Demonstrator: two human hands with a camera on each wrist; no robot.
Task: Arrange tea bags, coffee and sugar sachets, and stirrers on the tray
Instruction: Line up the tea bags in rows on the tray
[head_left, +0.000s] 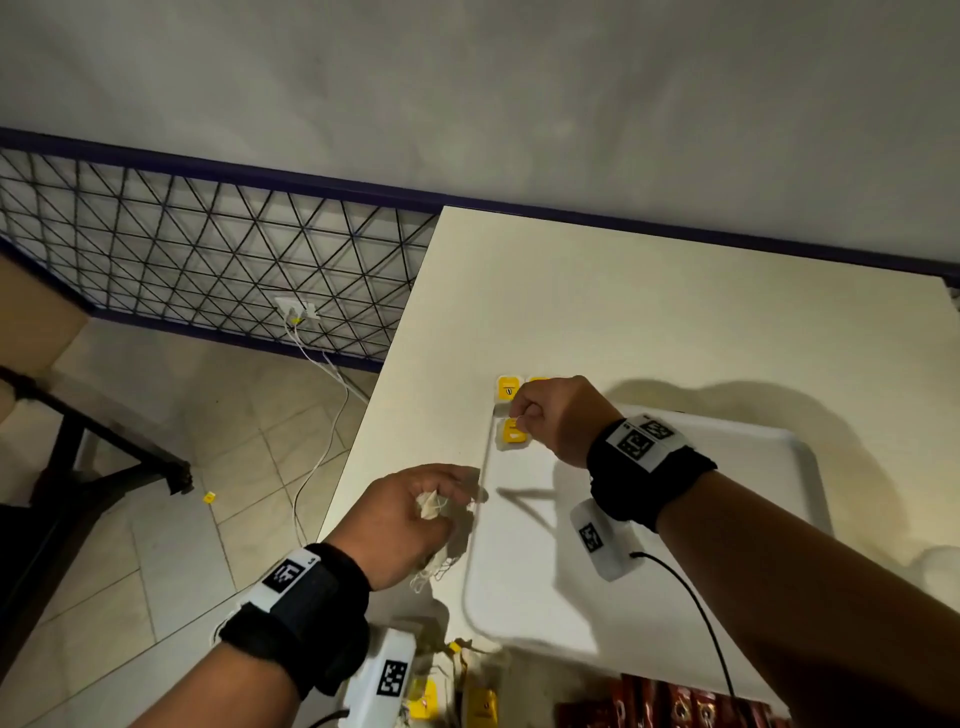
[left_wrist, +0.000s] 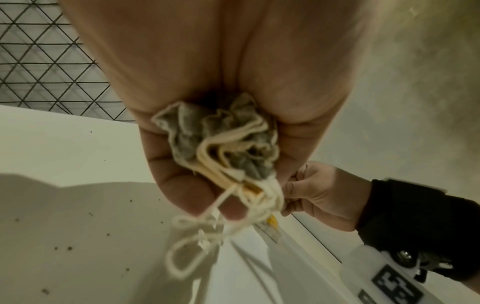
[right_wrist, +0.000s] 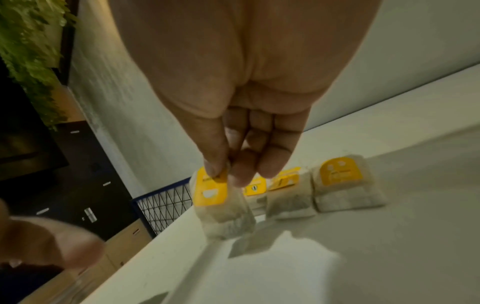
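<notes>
A white tray (head_left: 524, 577) lies on the white table (head_left: 623, 312). In its far left corner lie three tea bags with yellow tags (right_wrist: 345, 185), side by side. My right hand (head_left: 519, 423) hovers over that corner and pinches a further tea bag (right_wrist: 218, 205) by its top edge between thumb and forefinger, so that it hangs just above the tray (right_wrist: 363, 246). My left hand (head_left: 441, 504) stays beside the tray's left rim and grips a crumpled bunch of tea bags (left_wrist: 221, 139) whose white strings (left_wrist: 197, 242) dangle below.
Dark red sachets (head_left: 675, 706) and more yellow-tagged tea bags (head_left: 478, 706) lie at the table's near edge. The table's left edge drops to a tiled floor with a yellow tag (head_left: 209, 497), a white cable (head_left: 322, 457) and a wire mesh panel (head_left: 208, 249).
</notes>
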